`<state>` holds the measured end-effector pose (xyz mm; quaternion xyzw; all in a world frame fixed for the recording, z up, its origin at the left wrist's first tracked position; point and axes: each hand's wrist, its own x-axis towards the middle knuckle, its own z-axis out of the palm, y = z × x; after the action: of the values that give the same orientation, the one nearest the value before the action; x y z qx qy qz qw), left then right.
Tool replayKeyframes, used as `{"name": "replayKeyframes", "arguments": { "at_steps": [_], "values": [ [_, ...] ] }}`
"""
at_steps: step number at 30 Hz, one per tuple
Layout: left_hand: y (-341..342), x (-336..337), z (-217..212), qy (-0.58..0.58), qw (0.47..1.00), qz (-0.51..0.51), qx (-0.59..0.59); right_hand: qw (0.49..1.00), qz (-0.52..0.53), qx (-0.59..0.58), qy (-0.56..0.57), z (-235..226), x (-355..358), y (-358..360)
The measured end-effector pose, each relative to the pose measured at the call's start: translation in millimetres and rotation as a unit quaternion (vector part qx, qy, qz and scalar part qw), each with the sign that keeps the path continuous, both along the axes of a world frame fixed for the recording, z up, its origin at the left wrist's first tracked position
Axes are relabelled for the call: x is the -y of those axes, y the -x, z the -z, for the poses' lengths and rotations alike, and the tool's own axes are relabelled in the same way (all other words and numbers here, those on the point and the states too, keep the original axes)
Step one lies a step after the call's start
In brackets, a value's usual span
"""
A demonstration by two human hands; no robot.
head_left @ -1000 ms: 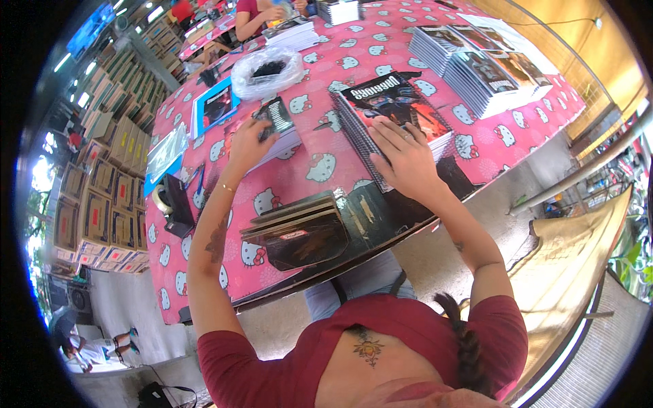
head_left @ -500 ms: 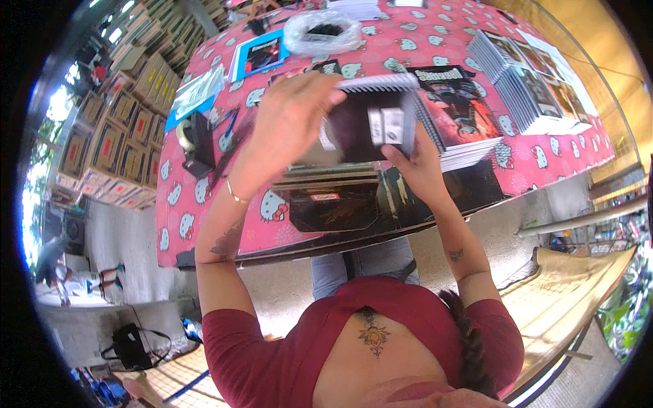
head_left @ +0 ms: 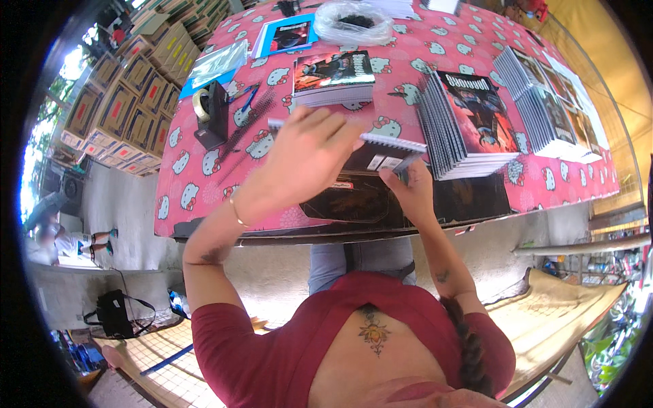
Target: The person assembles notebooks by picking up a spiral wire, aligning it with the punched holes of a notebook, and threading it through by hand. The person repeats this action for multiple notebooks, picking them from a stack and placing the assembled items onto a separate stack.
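A dark-covered spiral notebook (head_left: 377, 158) with white label boxes is held tilted above the table's near edge, its coiled spine facing away. My right hand (head_left: 411, 187) grips its right end, thumb on the cover. Across its left part lies my left hand (head_left: 309, 153), fingers bent and closed at the spine edge; fingertips are partly hidden and slightly blurred. Below is a dark board (head_left: 350, 204). Beyond my left hand sits a stack of illustrated booklets (head_left: 333, 71). A tall pile of spiral notebooks (head_left: 476, 122) stands right of my right hand.
Farther right are more spiral notebooks (head_left: 544, 109). On the left, a tape dispenser (head_left: 212, 115), pens (head_left: 250, 97) and loose black coils (head_left: 252, 122) lie on the pink patterned tablecloth (head_left: 187, 197). A plastic-wrapped ring of black material (head_left: 354, 24) sits at the back. Cardboard boxes (head_left: 129, 102) are stacked left.
The notebook has come lower and nearer, tilting so less of its cover shows. Both hands have moved down with it. The view has shifted, and the booklet stack behind is now uncovered.
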<state>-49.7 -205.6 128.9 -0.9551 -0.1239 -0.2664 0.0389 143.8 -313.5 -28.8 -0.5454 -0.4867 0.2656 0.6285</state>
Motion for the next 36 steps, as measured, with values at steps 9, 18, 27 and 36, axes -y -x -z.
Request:
{"name": "replayKeyframes", "arguments": {
  "at_steps": [9, 18, 27, 36],
  "values": [
    [65, 11, 208, 0.400, 0.813, -0.299, 0.299, 0.999, -0.001, -0.002, -0.036, 20, -8, 21],
    [95, -136, 212, 0.114, 0.911, -0.379, 0.119, 0.965, 0.130, 0.181, -0.140, -25, -11, -10],
    [60, -13, 109, 0.324, 0.880, -0.164, 0.306, 0.876, -0.005, 0.474, -0.086, -69, -65, 56],
    [56, -3, 115, 0.219, 0.916, -0.187, 0.278, 0.890, -0.022, 0.445, -0.102, -62, -75, 57]
  ]
}}
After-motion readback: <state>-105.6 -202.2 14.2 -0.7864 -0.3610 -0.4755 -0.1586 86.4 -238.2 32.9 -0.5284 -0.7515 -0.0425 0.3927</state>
